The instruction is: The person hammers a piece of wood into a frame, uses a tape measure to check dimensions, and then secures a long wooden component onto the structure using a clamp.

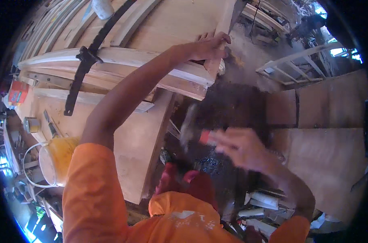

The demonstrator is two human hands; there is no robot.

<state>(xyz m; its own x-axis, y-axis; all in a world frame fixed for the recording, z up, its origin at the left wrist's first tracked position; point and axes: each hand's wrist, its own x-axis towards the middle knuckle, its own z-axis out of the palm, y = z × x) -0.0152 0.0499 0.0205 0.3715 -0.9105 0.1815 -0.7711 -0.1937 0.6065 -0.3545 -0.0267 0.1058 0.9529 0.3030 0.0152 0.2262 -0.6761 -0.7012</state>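
My left hand point(210, 46) grips the near right corner of a pale wooden frame point(192, 73), its fingers bent over the edge. A long dark metal bar clamp point(86, 60) lies across the frame's rails, left of my left forearm. To the right and nearer to me, my right hand point(242, 148) is raised off the frame and smeared by motion. Its fingers are closed on a hammer-like tool point(204, 137) with a red part; a grey blur beside it could be the head. The exact shape of that tool cannot be made out.
The frame rests over a wooden workbench point(135, 162). On the bench's left stand a yellow bucket point(64, 156), a small can point(31, 124) and a brush-like tool point(50, 124). A white bottle point(103, 9) sits on the frame. Large boards point(322, 158) stand at right.
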